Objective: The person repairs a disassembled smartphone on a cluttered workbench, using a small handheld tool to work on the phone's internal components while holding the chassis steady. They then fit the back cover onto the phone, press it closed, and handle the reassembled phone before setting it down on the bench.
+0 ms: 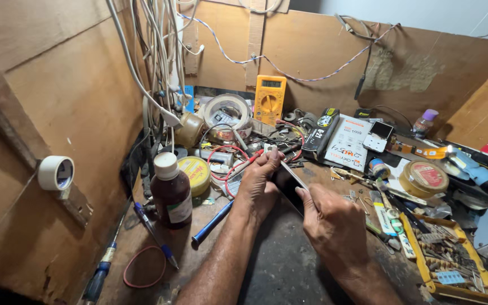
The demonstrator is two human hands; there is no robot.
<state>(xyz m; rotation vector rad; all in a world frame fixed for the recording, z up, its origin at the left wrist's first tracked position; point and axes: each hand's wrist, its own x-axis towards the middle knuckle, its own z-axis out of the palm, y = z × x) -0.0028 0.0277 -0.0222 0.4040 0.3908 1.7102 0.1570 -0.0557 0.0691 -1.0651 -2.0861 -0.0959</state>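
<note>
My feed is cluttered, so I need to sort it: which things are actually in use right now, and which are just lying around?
In use:
- left hand
- right hand
- flat dark phone, held on edge between both hands

Lying about:
- yellow multimeter
- brown bottle
- tape roll
- blue screwdriver
- red rubber band
- yellow parts tray

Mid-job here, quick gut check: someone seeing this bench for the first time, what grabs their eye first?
First the two hands at centre: the left hand and right hand grip a thin dark phone-like slab edge-on over the worn bench. Next, the yellow multimeter leaning against the back wall, under a tangle of hanging white cables. At left stands a brown bottle with a white cap.
</note>
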